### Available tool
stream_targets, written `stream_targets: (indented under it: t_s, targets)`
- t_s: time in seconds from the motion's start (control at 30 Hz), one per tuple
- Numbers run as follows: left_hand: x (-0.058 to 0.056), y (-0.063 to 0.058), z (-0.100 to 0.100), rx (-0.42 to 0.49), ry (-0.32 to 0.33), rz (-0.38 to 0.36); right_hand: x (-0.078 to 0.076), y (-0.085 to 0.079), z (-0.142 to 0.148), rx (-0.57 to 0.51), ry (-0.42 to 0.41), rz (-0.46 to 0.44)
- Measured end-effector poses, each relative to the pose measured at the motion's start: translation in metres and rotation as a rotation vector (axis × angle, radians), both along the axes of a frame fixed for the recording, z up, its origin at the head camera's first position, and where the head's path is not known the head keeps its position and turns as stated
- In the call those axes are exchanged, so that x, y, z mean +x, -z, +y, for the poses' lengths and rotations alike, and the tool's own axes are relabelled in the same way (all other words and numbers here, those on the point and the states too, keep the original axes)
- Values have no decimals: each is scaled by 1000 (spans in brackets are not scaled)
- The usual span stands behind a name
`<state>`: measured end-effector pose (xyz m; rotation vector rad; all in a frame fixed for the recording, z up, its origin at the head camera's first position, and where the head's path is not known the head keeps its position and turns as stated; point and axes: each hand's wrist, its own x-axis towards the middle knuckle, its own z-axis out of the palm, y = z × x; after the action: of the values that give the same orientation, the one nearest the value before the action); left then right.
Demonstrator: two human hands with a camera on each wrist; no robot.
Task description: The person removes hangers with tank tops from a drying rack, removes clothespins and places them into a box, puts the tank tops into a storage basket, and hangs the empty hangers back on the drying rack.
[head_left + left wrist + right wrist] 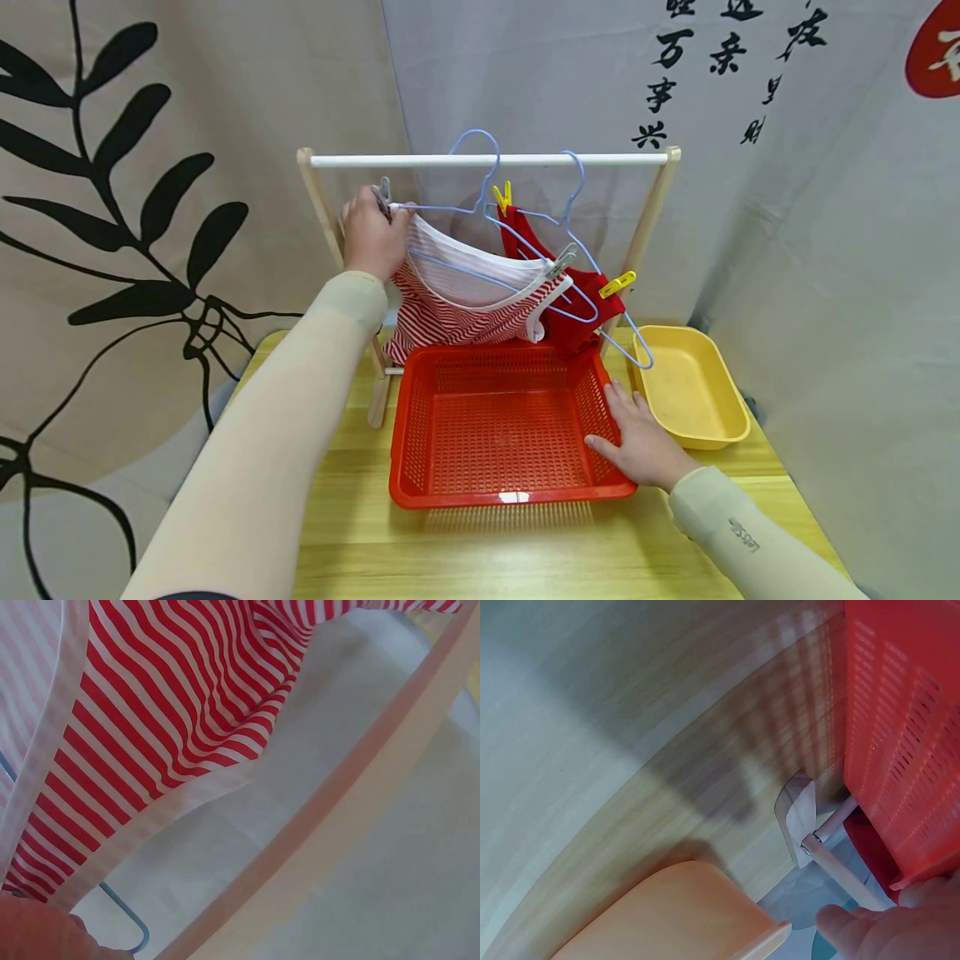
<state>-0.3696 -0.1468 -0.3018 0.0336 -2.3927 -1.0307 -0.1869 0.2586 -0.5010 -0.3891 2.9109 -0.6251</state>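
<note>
My left hand point(375, 233) pinches a grey clothespin point(384, 198) at the left shoulder of a red-and-white striped tank top point(480, 321). The top hangs on a blue hanger point(480, 200) from the rack's white bar; another grey clothespin point(562, 262) is on its right shoulder. In the left wrist view, striped cloth point(165, 697) spreads above the fingertips point(37, 930). My right hand point(645, 442) rests on the right rim of a red plastic basket point(506, 498), fingers extended and thumb over the inside. Its fingers point(847, 930) appear beside the basket wall point(900, 727) in the right wrist view.
Behind the top, a red garment point(592, 304) hangs on a second blue hanger point(576, 196) with yellow clothespins point(617, 284). The wooden rack point(651, 208) stands behind the basket. A yellow tray point(686, 375) sits at the right on the wooden table point(525, 558).
</note>
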Motion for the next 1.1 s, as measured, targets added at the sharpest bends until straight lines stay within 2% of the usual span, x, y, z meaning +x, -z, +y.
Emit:
stream_targets:
  t_s: [0.33,0.5,0.67,1.1]
  targets:
    - [1,-2,0,20,-10,40,1,-1,-1,-1,0,-6]
    - [2,-2,0,15,15,53,2,-2,-1,0,-4,1]
    - [4,2,0,11,29,39,2,-2,-1,-4,-4,-4]
    - [15,12,-6,6,80,80,3,-3,-2,-1,-4,-7]
